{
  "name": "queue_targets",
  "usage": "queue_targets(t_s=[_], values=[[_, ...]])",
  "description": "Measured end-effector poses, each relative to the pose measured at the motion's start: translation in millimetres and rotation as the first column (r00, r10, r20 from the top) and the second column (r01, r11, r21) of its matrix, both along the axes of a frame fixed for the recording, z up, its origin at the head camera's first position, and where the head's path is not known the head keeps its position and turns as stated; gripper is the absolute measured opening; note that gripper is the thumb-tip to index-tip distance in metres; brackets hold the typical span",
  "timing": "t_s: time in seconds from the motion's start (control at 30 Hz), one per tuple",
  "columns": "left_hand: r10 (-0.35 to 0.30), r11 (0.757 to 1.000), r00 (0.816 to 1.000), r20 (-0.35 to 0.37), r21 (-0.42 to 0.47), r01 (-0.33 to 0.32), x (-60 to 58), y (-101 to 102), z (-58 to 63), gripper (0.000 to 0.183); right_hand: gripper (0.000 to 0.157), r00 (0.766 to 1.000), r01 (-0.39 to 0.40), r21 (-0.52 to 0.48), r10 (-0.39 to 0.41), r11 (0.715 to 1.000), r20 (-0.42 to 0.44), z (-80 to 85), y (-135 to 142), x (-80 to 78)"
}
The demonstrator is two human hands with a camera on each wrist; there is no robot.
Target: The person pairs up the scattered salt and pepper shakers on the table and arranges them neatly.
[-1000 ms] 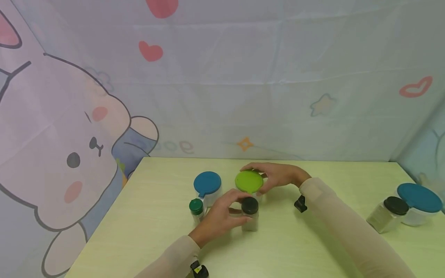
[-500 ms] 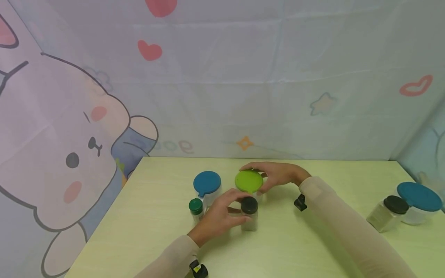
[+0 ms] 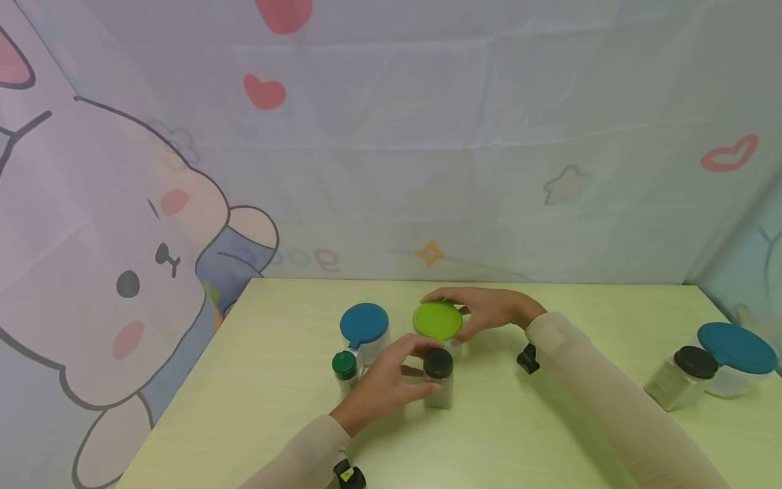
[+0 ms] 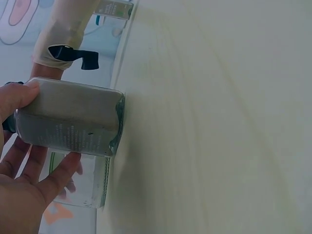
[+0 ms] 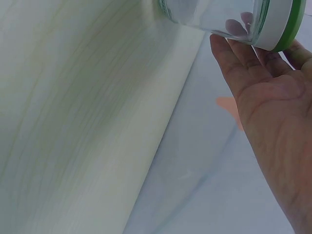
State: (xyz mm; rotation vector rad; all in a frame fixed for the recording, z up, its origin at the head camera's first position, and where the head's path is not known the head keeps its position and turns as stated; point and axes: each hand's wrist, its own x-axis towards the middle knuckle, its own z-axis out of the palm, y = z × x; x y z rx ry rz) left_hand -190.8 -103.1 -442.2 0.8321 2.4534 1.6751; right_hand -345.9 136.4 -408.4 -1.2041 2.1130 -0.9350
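Note:
My left hand holds an upright spice jar with a black lid, thumb on the near side and fingers around the back. In the left wrist view, that square-sided jar shows small print, and its base is right at the tabletop. Just behind it stands a clear container with a lime-green lid. My right hand grips this one from the right, fingers behind and thumb in front. From the right wrist, the clear wall of the green-lidded container shows fingertips through it.
Left of my hands stand a blue-lidded container and a small green-capped bottle, partly hidden by the left hand. Far right, a black-lidded jar stands against another blue-lidded container. A printed cloth hangs behind the table.

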Motion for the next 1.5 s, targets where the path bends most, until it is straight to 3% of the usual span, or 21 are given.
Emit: queue_targets(t_s=[1.5], values=[[-0.051, 0.999, 0.999, 0.012, 0.018, 0.051, -3.5, -0.4, 0.0, 0.055, 0.078, 1.000, -0.003, -0.006, 0.003, 1.000, 0.012, 1.1, 3.7, 3.0]])
